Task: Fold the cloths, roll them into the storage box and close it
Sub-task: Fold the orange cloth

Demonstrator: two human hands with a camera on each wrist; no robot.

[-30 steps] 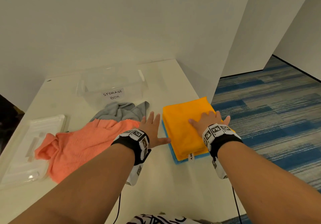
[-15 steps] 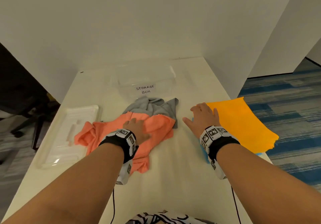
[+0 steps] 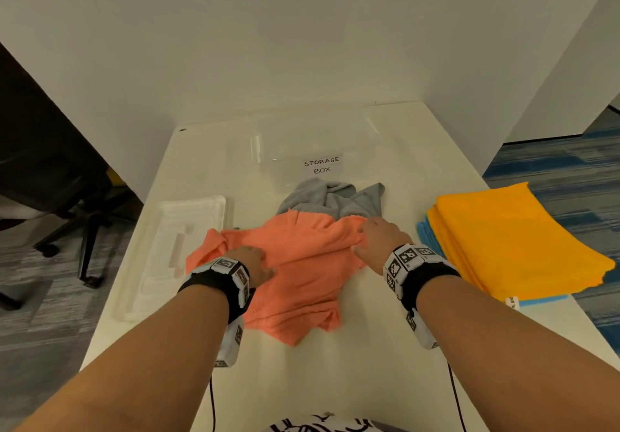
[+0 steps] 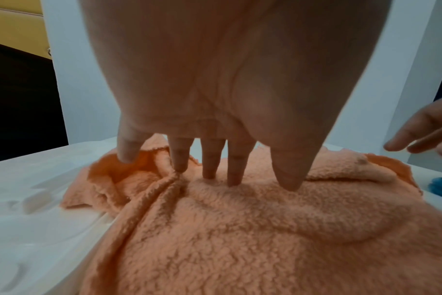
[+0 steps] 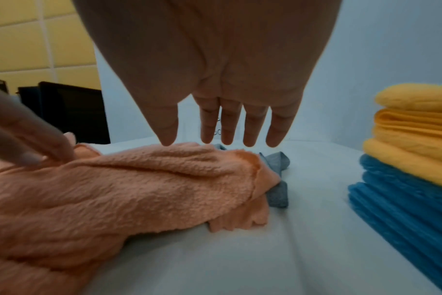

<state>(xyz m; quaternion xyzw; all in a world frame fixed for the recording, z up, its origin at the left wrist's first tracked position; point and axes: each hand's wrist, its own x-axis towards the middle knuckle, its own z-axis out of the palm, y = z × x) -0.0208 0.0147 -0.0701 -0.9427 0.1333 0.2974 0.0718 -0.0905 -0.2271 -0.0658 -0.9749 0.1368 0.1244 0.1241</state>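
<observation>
A crumpled salmon cloth lies mid-table, partly over a grey cloth behind it. My left hand presses straight fingertips into the salmon cloth's left part. At the cloth's right edge my right hand has its fingers straight, tips just over the raised fold of the salmon cloth. The clear storage box stands open behind the cloths. Its lid lies flat at the left. A folded orange cloth rests on a folded blue cloth at the right.
The folded stack sits at the table's right edge, partly over it. White walls close in the table behind and to the right. An office chair stands off the table's left side. Bare tabletop lies between my forearms.
Both hands left the orange stack. The left hand went onto the salmon cloth first, and the right hand then came over to its right edge. The salmon cloth now lies nearer the middle.
</observation>
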